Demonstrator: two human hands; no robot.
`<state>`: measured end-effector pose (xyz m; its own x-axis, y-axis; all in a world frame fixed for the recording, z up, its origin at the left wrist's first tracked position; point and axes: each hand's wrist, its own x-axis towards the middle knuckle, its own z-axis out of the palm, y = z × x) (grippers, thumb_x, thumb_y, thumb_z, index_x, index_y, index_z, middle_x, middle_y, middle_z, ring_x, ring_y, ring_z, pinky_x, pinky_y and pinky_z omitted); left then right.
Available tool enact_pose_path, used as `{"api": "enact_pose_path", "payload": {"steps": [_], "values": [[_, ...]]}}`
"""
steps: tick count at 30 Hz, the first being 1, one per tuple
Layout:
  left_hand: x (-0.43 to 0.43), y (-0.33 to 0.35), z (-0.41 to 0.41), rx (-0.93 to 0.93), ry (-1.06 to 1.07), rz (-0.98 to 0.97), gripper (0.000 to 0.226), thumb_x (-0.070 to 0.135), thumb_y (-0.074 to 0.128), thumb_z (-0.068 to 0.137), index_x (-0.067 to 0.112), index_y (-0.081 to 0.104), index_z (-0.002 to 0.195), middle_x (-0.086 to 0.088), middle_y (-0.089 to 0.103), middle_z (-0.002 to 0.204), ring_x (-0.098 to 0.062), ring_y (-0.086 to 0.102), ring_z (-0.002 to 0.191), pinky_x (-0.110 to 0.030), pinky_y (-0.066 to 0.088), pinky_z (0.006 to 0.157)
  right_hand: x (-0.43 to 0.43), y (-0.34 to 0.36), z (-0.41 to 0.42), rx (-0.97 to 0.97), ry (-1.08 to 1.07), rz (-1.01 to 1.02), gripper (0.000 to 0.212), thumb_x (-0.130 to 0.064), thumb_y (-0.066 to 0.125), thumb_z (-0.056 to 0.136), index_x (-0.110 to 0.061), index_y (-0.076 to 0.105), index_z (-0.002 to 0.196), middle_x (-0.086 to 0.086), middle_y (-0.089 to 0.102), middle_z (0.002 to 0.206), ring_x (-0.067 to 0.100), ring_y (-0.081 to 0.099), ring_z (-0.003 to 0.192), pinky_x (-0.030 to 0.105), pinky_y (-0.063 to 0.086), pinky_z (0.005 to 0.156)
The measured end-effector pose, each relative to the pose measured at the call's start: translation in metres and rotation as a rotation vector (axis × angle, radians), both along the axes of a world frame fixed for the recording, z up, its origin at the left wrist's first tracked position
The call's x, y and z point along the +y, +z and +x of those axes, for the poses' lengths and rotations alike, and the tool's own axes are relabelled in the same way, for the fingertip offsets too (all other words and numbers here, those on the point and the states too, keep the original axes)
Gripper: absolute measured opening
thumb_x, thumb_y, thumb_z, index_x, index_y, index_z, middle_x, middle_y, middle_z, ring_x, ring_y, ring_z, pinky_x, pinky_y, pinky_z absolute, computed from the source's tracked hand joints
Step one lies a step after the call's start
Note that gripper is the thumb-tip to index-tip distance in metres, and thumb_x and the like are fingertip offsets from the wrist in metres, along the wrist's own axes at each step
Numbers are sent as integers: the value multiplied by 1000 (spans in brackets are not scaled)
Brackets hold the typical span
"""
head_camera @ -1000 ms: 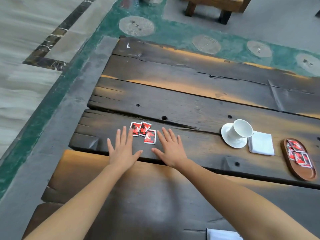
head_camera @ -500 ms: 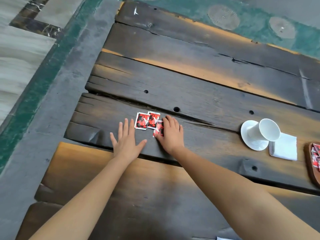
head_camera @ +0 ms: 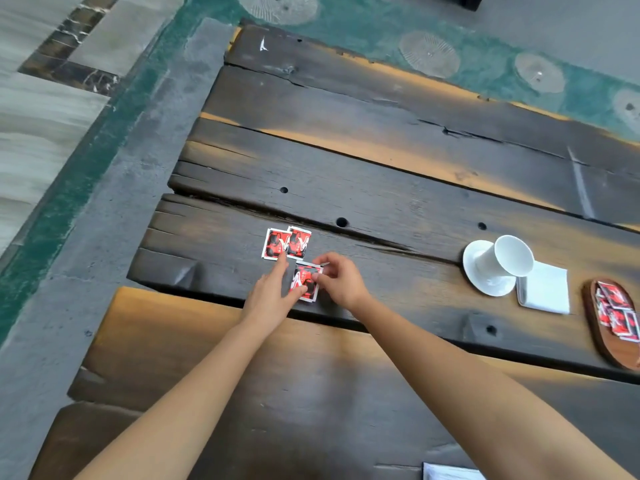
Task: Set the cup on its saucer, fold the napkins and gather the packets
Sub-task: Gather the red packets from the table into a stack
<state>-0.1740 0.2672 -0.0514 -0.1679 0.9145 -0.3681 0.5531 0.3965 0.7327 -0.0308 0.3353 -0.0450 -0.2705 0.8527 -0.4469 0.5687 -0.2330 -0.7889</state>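
Two red packets [head_camera: 286,243] lie side by side on the dark wooden table [head_camera: 381,202]. A third red packet [head_camera: 305,283] lies just nearer to me. My right hand [head_camera: 341,280] pinches its right edge with curled fingers. My left hand [head_camera: 272,291] reaches with straight fingers; its fingertips touch the lower edge of the two packets and its thumb lies on the third. At the right a white cup [head_camera: 507,261] lies tipped on its side on a white saucer [head_camera: 479,271]. A folded white napkin [head_camera: 543,289] sits beside the saucer.
A brown oval wooden tray [head_camera: 604,344] with several red packets sits at the far right edge. Another white napkin corner [head_camera: 450,472] shows at the bottom. The table's left end drops to a grey and green floor [head_camera: 86,202]. Small holes dot the planks.
The right hand went from lying flat beside the packets to pinching the nearest one and drawing it toward me. The left hand shifted right, its fingers now meeting the packets.
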Motion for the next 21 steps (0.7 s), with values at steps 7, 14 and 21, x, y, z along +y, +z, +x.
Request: {"api": "enact_pose_path", "payload": {"steps": [7,14,21], "values": [[-4,0,-7,-542,320,-142,13,7,57,91,7,64,102,-12,70,92,-18,65,81,-24,55,71,4,6,-25,146,30,-156,17,2,51,93,-2,64,102,2,64,72,2,60,58,18,52,65],[-14,-10,-34,-622,532,-138,16,6,54,93,2,62,106,-14,67,96,-12,64,79,-13,54,61,32,-17,-60,-261,-240,-1,66,-47,69,80,-9,46,128,10,47,129,26,47,121,42,41,102],[-15,-13,-53,-658,642,-145,17,7,54,93,1,61,108,-15,65,98,-12,63,77,-13,53,61,30,-25,-98,-591,-101,171,74,-49,72,76,-14,37,131,8,40,132,28,38,125,44,37,96]]}}
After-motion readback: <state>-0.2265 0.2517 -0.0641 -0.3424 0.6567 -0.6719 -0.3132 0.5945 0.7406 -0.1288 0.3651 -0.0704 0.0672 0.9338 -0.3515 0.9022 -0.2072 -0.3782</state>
